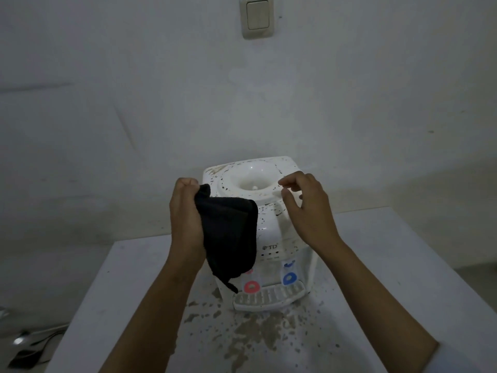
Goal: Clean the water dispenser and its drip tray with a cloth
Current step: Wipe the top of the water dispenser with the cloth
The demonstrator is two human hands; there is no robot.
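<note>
The left hand grips a black cloth by its upper edge so it hangs down over the front-left of the white water dispenser; the right hand hovers w/ fingers loosely curled, holding nothing, just over the top's right side. Best approach, I'd say: bunch the cloth into a pad, steady the body w/ the free hand & wipe the speckled top from the bottle well outward. Then work down past the red tap & blue tap, leaving the drip tray at the base on the table for last so grime doesn't fall on cleaned parts.
</note>
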